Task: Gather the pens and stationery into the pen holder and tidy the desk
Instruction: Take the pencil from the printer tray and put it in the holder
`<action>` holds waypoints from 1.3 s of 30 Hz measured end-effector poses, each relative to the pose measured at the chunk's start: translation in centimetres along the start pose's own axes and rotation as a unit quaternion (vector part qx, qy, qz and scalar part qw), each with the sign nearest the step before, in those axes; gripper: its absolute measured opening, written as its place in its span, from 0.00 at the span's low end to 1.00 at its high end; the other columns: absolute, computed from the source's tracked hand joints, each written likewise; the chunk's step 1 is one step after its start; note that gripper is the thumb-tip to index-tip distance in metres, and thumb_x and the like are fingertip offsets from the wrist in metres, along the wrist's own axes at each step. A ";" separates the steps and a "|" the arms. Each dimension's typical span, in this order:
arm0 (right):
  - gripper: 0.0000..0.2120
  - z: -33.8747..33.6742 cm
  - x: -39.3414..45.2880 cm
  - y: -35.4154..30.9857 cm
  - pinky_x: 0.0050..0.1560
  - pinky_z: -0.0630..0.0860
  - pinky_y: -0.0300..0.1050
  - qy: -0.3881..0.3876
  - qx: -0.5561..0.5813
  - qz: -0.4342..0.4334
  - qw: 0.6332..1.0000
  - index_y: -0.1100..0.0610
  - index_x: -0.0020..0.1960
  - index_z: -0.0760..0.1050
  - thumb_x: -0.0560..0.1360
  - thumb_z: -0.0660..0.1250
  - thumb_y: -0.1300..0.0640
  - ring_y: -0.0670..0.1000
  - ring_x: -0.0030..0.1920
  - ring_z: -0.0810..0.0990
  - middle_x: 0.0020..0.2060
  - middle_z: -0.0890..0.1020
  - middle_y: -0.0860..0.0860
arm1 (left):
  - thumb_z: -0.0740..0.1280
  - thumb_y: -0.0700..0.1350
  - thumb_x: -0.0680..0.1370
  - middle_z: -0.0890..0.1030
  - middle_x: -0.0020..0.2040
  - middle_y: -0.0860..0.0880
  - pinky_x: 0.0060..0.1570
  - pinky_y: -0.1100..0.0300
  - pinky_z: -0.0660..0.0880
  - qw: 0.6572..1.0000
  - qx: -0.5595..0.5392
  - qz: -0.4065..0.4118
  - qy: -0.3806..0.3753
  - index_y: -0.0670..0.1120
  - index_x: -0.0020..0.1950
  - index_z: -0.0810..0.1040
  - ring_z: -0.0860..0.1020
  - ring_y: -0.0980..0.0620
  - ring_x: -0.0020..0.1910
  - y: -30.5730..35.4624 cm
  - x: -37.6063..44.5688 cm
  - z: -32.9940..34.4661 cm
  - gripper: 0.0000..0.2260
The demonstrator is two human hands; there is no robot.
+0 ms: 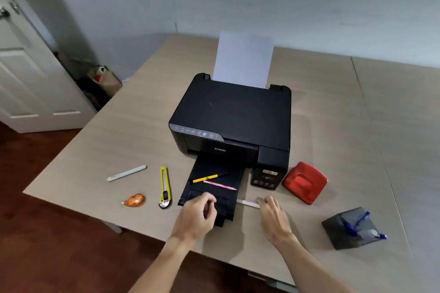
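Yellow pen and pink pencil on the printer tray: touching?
Apart. The head view shows the yellow pen and pink pencil lying side by side on the printer tray, with a dark strip of tray visible between them along their length.

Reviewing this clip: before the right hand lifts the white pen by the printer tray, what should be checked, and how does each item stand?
1. Right hand on the white pen: fingertips at its end; closed grip: cannot tell.
2. Left hand free: curled over the printer tray, nothing visibly held; ok.
3. Pen holder has room: blue pens inside, space left; ok.
4. Path to holder: open desk; ok.
5. Red hole punch clear of path: ok.
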State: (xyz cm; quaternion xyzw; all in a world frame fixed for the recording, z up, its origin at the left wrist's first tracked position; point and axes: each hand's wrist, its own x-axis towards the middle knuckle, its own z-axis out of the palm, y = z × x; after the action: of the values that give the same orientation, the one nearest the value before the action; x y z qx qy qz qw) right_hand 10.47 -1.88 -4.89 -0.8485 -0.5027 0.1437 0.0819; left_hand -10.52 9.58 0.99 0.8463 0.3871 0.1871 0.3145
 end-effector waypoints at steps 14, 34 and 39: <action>0.14 -1.3 -10.1 7.5 0.39 0.79 0.46 0.044 0.031 0.161 0.985 0.56 0.46 0.77 0.65 0.69 0.72 0.54 0.37 0.79 0.38 0.80 0.54 | 0.73 0.38 0.71 0.77 0.46 0.43 0.35 0.54 0.76 0.946 0.316 0.057 -0.046 0.44 0.51 0.80 0.75 0.46 0.39 -2.3 5.6 4.5 0.10; 0.05 -13.2 -18.6 15.0 0.43 0.72 0.49 0.291 0.064 0.230 0.926 0.56 0.48 0.73 0.76 0.62 0.65 0.57 0.41 0.75 0.43 0.76 0.52 | 0.59 0.35 0.75 0.74 0.43 0.47 0.42 0.51 0.75 0.979 0.040 0.127 -0.152 0.45 0.48 0.79 0.77 0.44 0.41 12.5 5.9 10.9 0.10; 0.07 -15.8 -17.5 16.0 0.45 0.72 0.46 0.289 0.036 0.190 0.938 0.57 0.46 0.74 0.73 0.65 0.68 0.54 0.41 0.74 0.42 0.74 0.52 | 0.63 0.35 0.74 0.79 0.43 0.51 0.43 0.60 0.75 0.971 -0.035 0.180 -0.151 0.47 0.47 0.78 0.78 0.53 0.42 17.4 6.1 12.1 0.09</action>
State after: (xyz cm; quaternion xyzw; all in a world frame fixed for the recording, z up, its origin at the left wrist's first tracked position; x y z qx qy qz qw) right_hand 20.98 -24.79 8.36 -0.9296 -0.2813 -0.0764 0.2255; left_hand 9.50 0.87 4.40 0.9089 0.1698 0.1242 0.3600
